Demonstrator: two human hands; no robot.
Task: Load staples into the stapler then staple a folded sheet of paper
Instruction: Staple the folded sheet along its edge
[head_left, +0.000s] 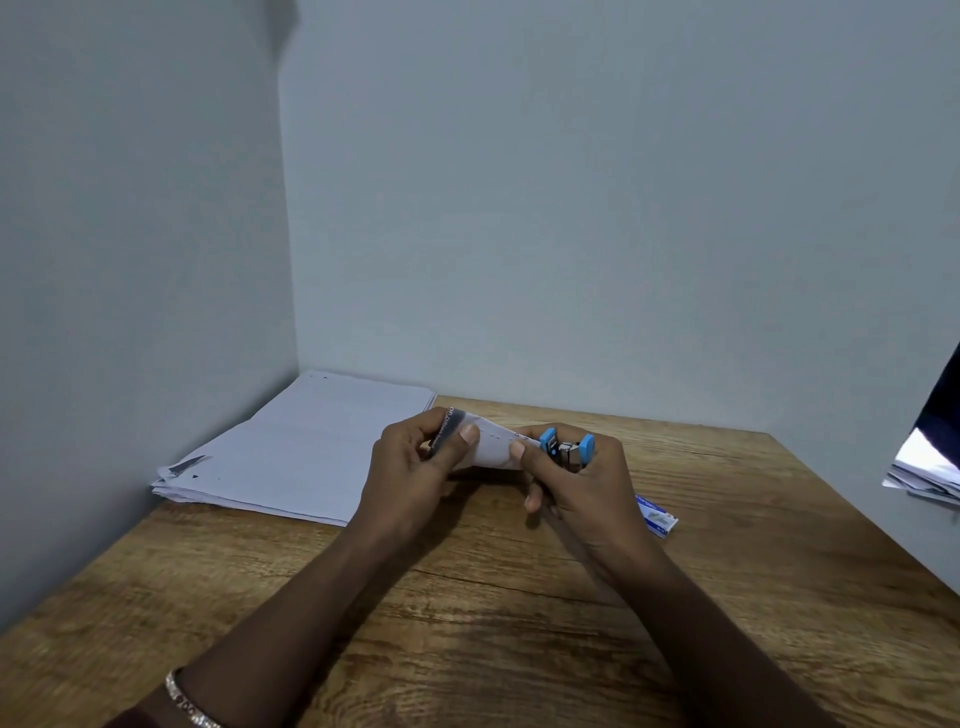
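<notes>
A small folded sheet of white paper (491, 447) is held above the wooden table (519, 623) between both hands. My left hand (415, 467) pinches its left end, thumb on top, where a dark printed strip shows. My right hand (576, 483) grips a small blue and metal stapler (567, 449), and its thumb presses the paper's right end. The stapler's mouth sits at the paper's right edge; whether the paper is inside the jaws is hidden. A blue and white staple box (657, 514) lies on the table just right of my right hand.
A stack of white sheets (291, 452) lies in the back left corner against the two walls. More papers and a dark object (930, 462) jut in at the right edge of the view. A bracelet (189, 701) circles my left wrist.
</notes>
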